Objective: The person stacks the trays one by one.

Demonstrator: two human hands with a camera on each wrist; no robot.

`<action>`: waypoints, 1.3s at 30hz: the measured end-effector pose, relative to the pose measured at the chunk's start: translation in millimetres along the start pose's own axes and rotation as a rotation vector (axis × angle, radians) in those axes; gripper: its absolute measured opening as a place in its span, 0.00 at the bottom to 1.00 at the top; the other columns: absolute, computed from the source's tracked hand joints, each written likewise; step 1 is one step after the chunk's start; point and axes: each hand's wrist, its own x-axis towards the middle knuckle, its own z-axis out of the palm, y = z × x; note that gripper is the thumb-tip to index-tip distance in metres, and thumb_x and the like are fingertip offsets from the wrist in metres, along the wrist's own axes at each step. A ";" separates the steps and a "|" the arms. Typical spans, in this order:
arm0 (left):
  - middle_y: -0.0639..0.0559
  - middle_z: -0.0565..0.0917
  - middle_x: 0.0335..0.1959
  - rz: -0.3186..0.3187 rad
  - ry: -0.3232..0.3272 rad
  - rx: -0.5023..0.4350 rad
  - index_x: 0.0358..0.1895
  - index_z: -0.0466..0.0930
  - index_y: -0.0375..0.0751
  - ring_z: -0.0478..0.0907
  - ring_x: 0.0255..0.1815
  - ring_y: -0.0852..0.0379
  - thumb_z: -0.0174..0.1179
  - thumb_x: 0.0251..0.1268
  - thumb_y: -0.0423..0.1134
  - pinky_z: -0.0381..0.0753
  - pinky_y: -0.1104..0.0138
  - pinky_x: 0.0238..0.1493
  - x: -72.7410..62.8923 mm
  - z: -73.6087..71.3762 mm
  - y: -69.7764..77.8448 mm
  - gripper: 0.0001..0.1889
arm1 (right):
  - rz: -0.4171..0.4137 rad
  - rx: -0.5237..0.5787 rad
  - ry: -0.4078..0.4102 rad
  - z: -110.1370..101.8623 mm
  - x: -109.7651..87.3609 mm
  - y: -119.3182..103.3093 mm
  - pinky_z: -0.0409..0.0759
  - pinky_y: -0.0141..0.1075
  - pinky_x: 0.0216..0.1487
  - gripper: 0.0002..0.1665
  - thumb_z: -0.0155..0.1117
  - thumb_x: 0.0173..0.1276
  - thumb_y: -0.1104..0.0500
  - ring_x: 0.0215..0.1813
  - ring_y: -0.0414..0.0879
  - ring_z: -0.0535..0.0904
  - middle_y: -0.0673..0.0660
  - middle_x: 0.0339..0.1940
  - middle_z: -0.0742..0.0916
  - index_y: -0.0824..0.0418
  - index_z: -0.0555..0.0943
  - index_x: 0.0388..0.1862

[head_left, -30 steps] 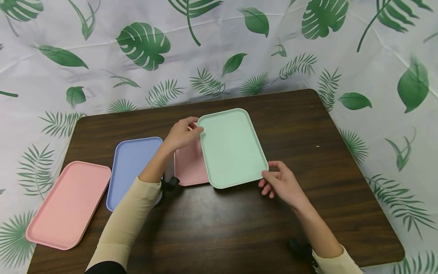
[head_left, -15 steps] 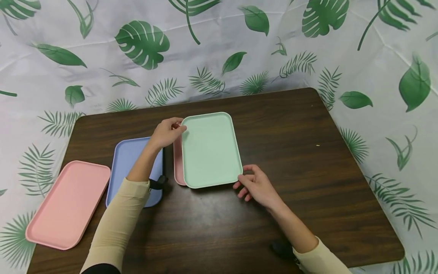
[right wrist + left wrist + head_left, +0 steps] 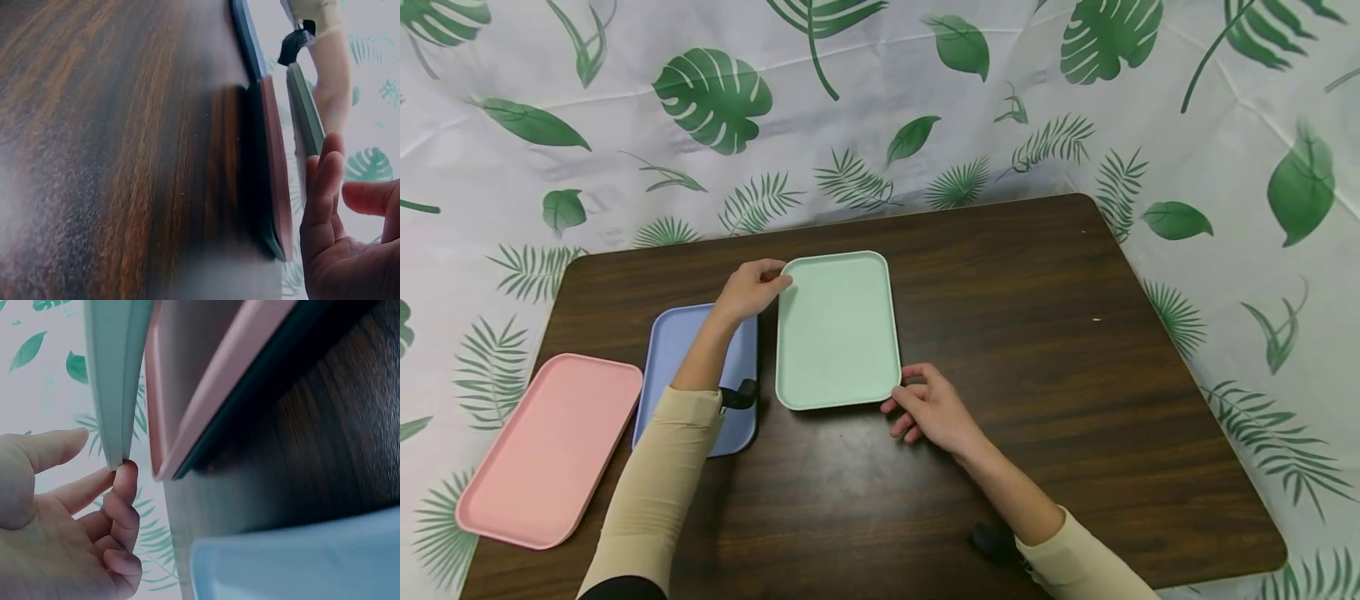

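Note:
A pale green tray is held level between both hands, face up. My left hand grips its far left corner, thumb at the rim and curled fingers beneath, as the left wrist view shows. At the near right corner my right hand holds the tray, thumb over the edge and fingers below. Under the green tray lies a pink tray, with a gap between them in both wrist views. A dark tray edge shows beneath that pink tray. From above, the green tray hides both.
A blue tray lies just left of the stack, partly covered by my left forearm. Farther left, another pink tray sits at an angle near the table's left edge. The dark wooden table meets a leaf-patterned cloth at the back.
Both hands have carried the green tray left, turning it a little straighter. It now covers the pink tray below, which was partly visible before; more of the blue tray's right edge shows.

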 end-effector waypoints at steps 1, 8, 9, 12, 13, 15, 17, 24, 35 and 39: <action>0.38 0.77 0.50 -0.010 0.000 -0.002 0.70 0.68 0.36 0.73 0.45 0.45 0.51 0.76 0.47 0.71 0.54 0.45 0.2 -0.9 -1.5 0.26 | 0.000 0.000 0.000 0.8 0.9 -0.1 0.80 0.36 0.24 0.24 0.55 0.76 0.60 0.26 0.47 0.84 0.65 0.40 0.87 0.65 0.61 0.66; 0.38 0.76 0.49 -0.036 -0.018 -0.002 0.70 0.67 0.36 0.71 0.43 0.45 0.50 0.76 0.47 0.70 0.56 0.43 1.7 -4.5 -6.1 0.27 | 0.002 -0.010 0.010 6.2 5.3 -0.7 0.81 0.38 0.24 0.25 0.55 0.76 0.61 0.25 0.47 0.84 0.64 0.39 0.87 0.65 0.61 0.67; 0.38 0.76 0.49 -0.037 -0.018 0.002 0.70 0.67 0.36 0.71 0.43 0.45 0.50 0.76 0.48 0.70 0.56 0.42 2.0 -4.6 -6.5 0.27 | 0.002 -0.012 0.009 6.7 5.8 -0.6 0.81 0.38 0.24 0.25 0.55 0.76 0.61 0.25 0.47 0.84 0.64 0.40 0.87 0.65 0.61 0.67; 0.38 0.76 0.47 -0.038 -0.017 0.014 0.70 0.68 0.36 0.71 0.41 0.45 0.50 0.76 0.48 0.70 0.56 0.40 2.8 -4.1 -7.8 0.27 | -0.002 -0.020 0.006 7.2 7.4 0.7 0.81 0.39 0.24 0.26 0.55 0.75 0.62 0.25 0.47 0.84 0.65 0.40 0.87 0.66 0.61 0.67; 0.38 0.76 0.46 -0.038 -0.014 0.020 0.70 0.68 0.36 0.70 0.40 0.46 0.50 0.76 0.48 0.70 0.57 0.40 2.9 -3.8 -8.2 0.27 | -0.002 -0.020 0.007 7.1 8.0 1.3 0.81 0.39 0.24 0.26 0.55 0.75 0.61 0.25 0.47 0.84 0.65 0.40 0.87 0.66 0.61 0.67; 0.39 0.76 0.44 -0.036 -0.011 0.030 0.70 0.68 0.36 0.70 0.38 0.47 0.50 0.76 0.48 0.69 0.57 0.38 3.4 -3.0 -9.2 0.27 | -0.008 -0.022 0.004 6.9 8.9 2.2 0.81 0.39 0.24 0.27 0.56 0.75 0.61 0.25 0.47 0.84 0.66 0.41 0.87 0.67 0.61 0.67; 0.41 0.76 0.42 -0.035 -0.011 0.040 0.70 0.68 0.36 0.69 0.36 0.48 0.50 0.76 0.48 0.68 0.58 0.36 3.8 -2.0 -10.5 0.27 | -0.011 -0.024 0.004 6.8 9.8 3.3 0.81 0.39 0.24 0.27 0.56 0.75 0.61 0.25 0.47 0.84 0.67 0.41 0.86 0.68 0.61 0.67; 0.38 0.78 0.44 -0.027 0.001 0.061 0.70 0.68 0.36 0.73 0.38 0.45 0.51 0.75 0.48 0.71 0.56 0.39 5.6 0.4 -11.8 0.27 | -0.005 -0.029 0.023 7.7 10.8 5.8 0.81 0.42 0.25 0.27 0.57 0.75 0.61 0.25 0.48 0.84 0.65 0.41 0.87 0.66 0.61 0.68; 0.33 0.77 0.57 -0.034 -0.013 0.083 0.71 0.66 0.36 0.76 0.53 0.37 0.51 0.75 0.48 0.73 0.47 0.52 8.3 1.0 -9.7 0.28 | -0.003 -0.060 0.070 11.3 10.6 3.2 0.81 0.43 0.24 0.29 0.59 0.73 0.61 0.25 0.50 0.84 0.62 0.39 0.87 0.63 0.62 0.69; 0.32 0.75 0.60 -0.034 -0.013 0.100 0.71 0.65 0.36 0.75 0.56 0.36 0.51 0.75 0.48 0.72 0.45 0.55 9.9 2.3 -8.9 0.28 | -0.006 -0.060 0.081 11.4 11.5 2.8 0.81 0.43 0.24 0.29 0.59 0.73 0.61 0.25 0.50 0.84 0.60 0.38 0.88 0.63 0.62 0.69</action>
